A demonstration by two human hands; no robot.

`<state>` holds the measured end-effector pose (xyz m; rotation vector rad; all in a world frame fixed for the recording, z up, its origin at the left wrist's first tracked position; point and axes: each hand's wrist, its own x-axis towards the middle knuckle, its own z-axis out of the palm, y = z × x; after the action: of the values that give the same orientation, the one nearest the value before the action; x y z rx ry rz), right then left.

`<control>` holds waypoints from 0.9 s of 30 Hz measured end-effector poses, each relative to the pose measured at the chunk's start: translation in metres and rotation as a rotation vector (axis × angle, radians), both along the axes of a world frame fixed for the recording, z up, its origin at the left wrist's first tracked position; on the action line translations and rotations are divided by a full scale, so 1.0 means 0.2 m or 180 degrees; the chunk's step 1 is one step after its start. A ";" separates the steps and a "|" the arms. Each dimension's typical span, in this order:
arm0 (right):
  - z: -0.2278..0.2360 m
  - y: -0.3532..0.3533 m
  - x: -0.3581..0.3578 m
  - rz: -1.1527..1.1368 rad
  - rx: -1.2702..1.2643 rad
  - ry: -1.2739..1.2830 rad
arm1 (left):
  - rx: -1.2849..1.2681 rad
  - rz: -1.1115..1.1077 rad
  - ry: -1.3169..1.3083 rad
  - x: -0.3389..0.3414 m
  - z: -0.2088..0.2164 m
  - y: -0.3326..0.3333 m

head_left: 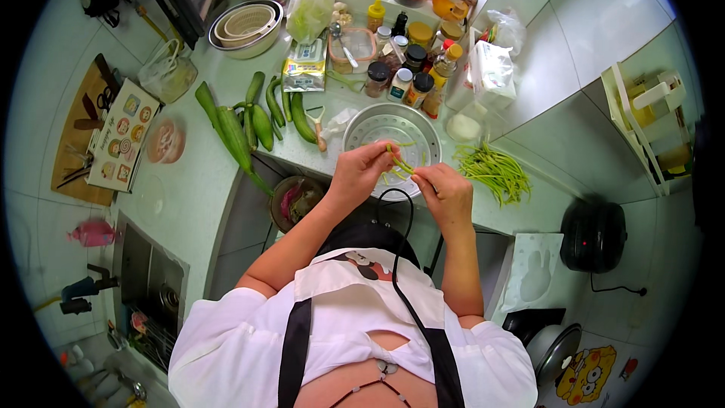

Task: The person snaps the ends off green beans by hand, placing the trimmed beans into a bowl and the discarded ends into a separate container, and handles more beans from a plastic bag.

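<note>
Both my hands are raised over a round metal tray with holes (385,125); a few short green pieces lie in it. My left hand (361,172) is closed, its thumb and forefinger pinching one end of a thin green stalk (402,163). My right hand (447,190) is closed on the other end of that stalk, fingertips pressed together. To the right of the tray, a loose pile of thin green stalks (495,172) lies on the counter. A black cable (396,257) runs down in front of my apron.
Long green gourds (234,136) and a peeler (320,134) lie left of the tray. Jars and bottles (415,60) crowd behind it. A waste bin (279,219) with scraps stands below the counter edge. The sink (155,276) is at left, a black appliance (594,234) at right.
</note>
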<state>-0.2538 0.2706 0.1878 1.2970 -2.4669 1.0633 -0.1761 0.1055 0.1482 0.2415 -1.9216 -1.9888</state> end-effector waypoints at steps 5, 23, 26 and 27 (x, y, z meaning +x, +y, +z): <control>-0.02 -0.01 0.00 0.0026 -0.0009 -0.0068 | -0.0015 0.0124 -0.0092 0.00 0.01 -0.01; -0.10 0.01 -0.14 -0.0893 -0.1251 -0.1069 | -0.2753 0.0494 -0.0034 0.05 -0.07 0.03; -0.10 0.07 -0.20 -0.0547 -0.2560 -0.2749 | -0.3000 0.0749 -0.0397 0.16 -0.20 -0.08; -0.10 0.07 -0.20 -0.0347 -0.2788 -0.3052 | -0.2969 0.0868 -0.0549 0.22 -0.25 -0.12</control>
<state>-0.2934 0.2849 0.1668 0.3789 -1.9213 2.7333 -0.1330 0.0817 0.0983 0.3878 -2.5220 -0.7819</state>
